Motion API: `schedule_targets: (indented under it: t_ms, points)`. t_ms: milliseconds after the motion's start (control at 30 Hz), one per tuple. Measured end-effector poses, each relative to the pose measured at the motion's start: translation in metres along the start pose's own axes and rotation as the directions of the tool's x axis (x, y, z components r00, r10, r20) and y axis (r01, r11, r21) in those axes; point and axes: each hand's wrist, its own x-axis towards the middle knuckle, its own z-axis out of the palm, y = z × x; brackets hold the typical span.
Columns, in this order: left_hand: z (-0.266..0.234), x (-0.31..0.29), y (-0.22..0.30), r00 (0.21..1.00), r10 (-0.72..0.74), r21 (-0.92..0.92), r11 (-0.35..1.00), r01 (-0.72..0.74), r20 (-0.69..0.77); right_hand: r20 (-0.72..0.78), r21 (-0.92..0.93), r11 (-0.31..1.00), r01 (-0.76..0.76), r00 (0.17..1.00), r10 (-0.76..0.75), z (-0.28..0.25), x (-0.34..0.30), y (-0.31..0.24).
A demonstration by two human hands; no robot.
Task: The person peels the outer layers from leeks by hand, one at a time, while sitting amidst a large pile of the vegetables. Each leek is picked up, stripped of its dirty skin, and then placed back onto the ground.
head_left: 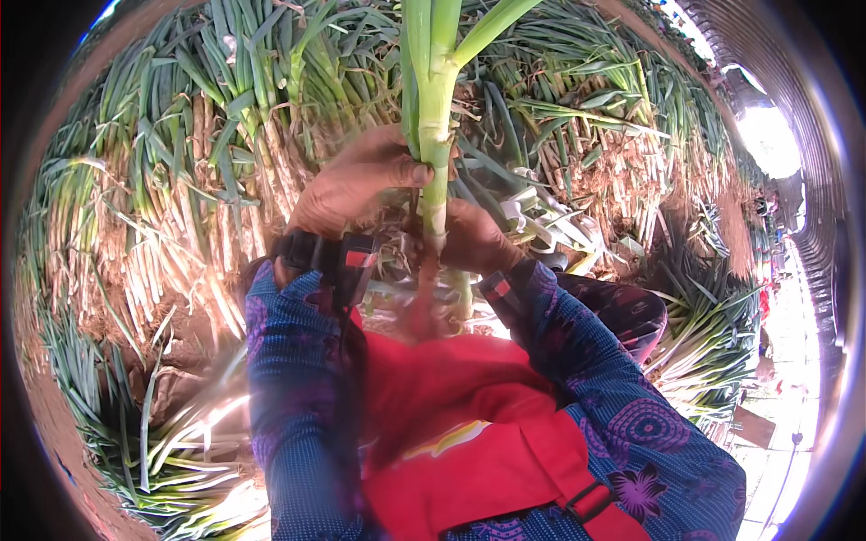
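Observation:
A thick green onion (437, 117) stands upright in front of me, its green leaves running out of the top of the view. My left hand (352, 185) is closed round the stalk from the left, the thumb lying across its front. Lower down, my right hand (476, 236) is closed at the stalk from the right; its fingers are partly hidden behind it. Below the hands the root end blurs against my red apron (451, 379). Another pale stalk (464, 293) shows beneath my right hand. Both wrists carry dark strapped devices.
Dense rows of green onions (171, 198) lie across the ground ahead and left, with more piled at the far right (604, 135). Pale-stemmed onions lie at lower left (194, 460) and right (699, 370). Loose peeled leaves (555, 221) lie beyond my right hand. A corrugated wall curves along the right.

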Motion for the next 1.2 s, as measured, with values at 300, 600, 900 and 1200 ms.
schedule_targets:
  t_ms: [300,600,900,1200]
  points:
    - [-0.004,0.0,0.003,0.994,0.043,0.076,0.996,-0.051,0.102,0.13,-0.08,0.988,-0.132,0.981,0.142,-0.013,0.007,0.006]
    - [-0.015,0.006,-0.004,0.983,0.183,-0.025,0.983,-0.182,0.031,-0.27,0.367,0.93,0.014,0.958,0.092,-0.059,0.014,0.015]
    - [-0.057,-0.006,0.019,0.829,0.517,-0.241,0.794,-0.558,-0.215,-0.543,0.479,0.826,0.296,0.839,0.014,-0.136,-0.013,-0.017]
    - [-0.086,-0.051,0.046,0.624,0.53,-0.056,0.735,-0.676,-0.574,-0.726,-0.264,0.947,0.18,0.609,-0.318,-0.315,-0.221,-0.097]
